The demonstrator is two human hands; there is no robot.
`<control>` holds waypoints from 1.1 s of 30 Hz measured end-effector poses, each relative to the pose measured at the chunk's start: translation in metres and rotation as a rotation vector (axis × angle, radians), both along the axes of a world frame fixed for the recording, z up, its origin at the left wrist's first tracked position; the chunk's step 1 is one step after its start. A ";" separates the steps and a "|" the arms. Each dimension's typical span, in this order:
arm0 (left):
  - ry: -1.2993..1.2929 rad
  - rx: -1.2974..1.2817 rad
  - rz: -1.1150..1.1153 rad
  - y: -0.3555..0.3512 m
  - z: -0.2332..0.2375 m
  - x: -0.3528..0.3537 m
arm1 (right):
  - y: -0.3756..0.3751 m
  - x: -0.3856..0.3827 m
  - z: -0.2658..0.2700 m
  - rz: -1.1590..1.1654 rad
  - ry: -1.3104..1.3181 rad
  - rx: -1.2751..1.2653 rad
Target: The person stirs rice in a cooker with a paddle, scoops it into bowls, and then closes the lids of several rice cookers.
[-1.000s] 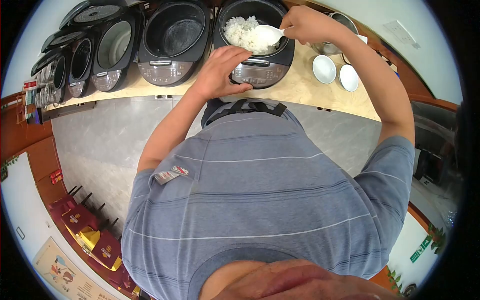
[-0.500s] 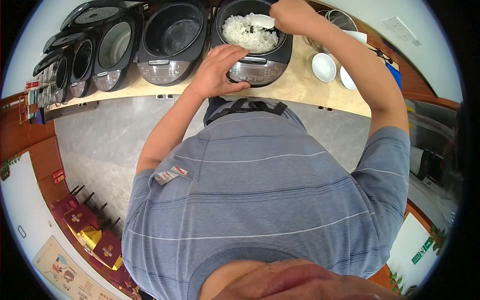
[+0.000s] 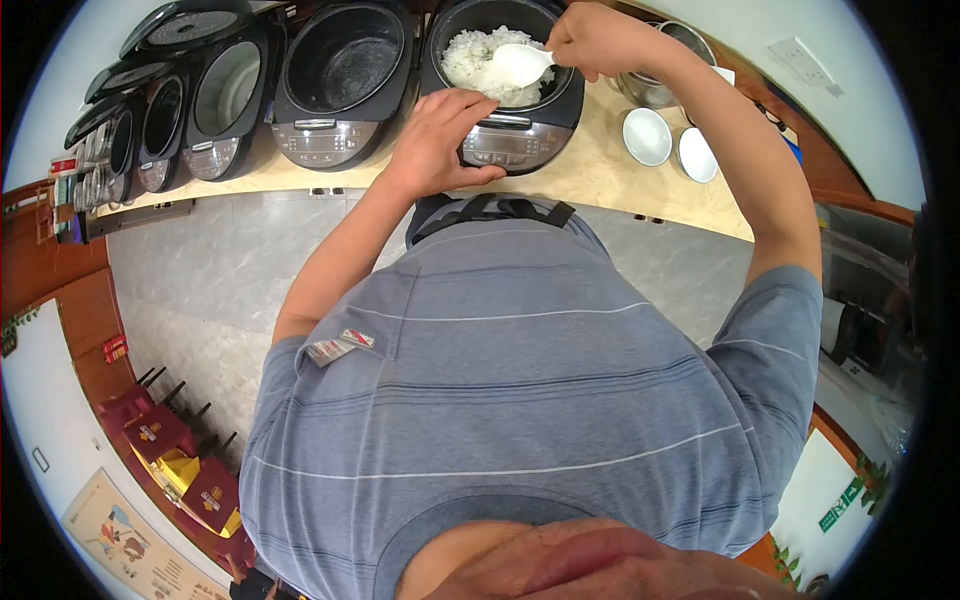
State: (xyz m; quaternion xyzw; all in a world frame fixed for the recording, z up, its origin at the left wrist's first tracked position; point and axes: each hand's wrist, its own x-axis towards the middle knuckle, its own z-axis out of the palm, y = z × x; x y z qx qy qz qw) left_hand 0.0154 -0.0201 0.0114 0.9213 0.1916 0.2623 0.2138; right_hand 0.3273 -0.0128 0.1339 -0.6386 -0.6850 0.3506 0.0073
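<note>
White rice [image 3: 480,62] fills part of the dark pot of an open rice cooker [image 3: 515,145] at the top middle. My right hand [image 3: 603,42] is closed round the handle of a white rice paddle [image 3: 520,65], whose flat blade lies over the rice. At the cooker's front left, my left hand [image 3: 440,142] rests with its fingers on the rim and its thumb spread along the front panel. That hand holds nothing and steadily touches the cooker body.
Left of it stands another open cooker [image 3: 345,60] with a bare pot, then several more open cookers. Two white bowls, one nearer [image 3: 647,137] and one farther right [image 3: 697,155], sit on the wooden counter [image 3: 600,190]. Behind them are metal pots [image 3: 648,92].
My right hand has moved slightly right and down, and the paddle blade now lies flatter and more exposed over the rice. My left hand has barely moved.
</note>
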 end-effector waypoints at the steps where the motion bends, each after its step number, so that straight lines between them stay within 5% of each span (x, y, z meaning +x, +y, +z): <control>1: 0.001 -0.001 0.003 0.000 0.000 0.000 | -0.008 -0.003 0.007 -0.050 0.030 0.032; 2: -0.005 0.003 0.000 0.000 0.000 0.000 | -0.011 -0.007 0.006 -0.048 0.032 0.032; 4: -0.008 0.005 -0.006 0.001 0.000 0.000 | -0.016 -0.016 -0.005 0.335 -0.153 0.332; 14: -0.025 0.008 -0.021 0.003 0.001 0.001 | 0.016 -0.009 -0.046 0.234 -0.473 0.342; 18: -0.032 0.015 -0.017 0.002 0.001 0.001 | 0.005 -0.005 0.000 0.222 -0.496 0.315; 20: -0.038 0.012 -0.017 0.003 -0.001 0.000 | -0.004 -0.009 0.007 0.338 -0.223 0.412; 27: -0.036 0.026 -0.039 0.007 -0.005 -0.001 | -0.002 -0.035 -0.040 0.410 -0.395 0.264; 33: -0.090 -0.004 -0.036 0.005 -0.011 -0.009 | 0.014 0.010 -0.044 0.392 -0.420 0.406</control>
